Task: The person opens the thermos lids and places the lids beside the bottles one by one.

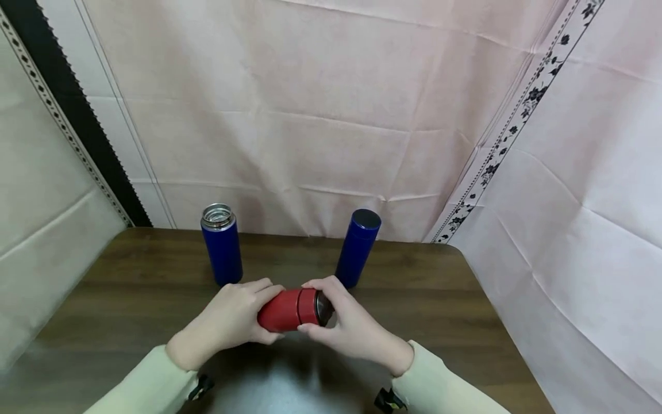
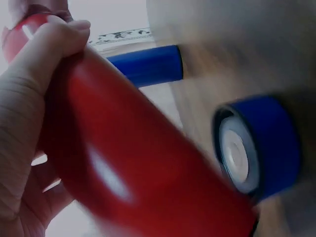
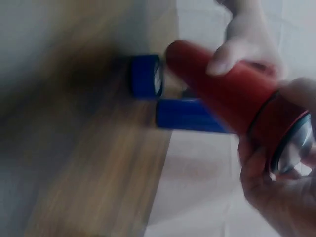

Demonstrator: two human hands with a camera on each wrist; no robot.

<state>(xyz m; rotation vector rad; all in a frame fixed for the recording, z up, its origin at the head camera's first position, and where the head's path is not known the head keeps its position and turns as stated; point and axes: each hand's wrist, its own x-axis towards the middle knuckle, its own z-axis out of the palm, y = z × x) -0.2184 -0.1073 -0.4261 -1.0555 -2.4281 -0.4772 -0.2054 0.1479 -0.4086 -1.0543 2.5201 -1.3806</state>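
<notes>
Clasps glossy red cylindrical flask [image 1: 280, 312] in left grip [image 1: 235, 316], nine o'clock; pinches round red cap [image 1: 308, 307] in right grip [image 1: 357, 330], three.

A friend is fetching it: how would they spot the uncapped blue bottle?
On the brown table, toward the far edge, beyond the left hand gripping the red bottle, stands the uncapped blue bottle. Unlike the black-topped blue bottle, it shows an open silvery mouth.
</notes>
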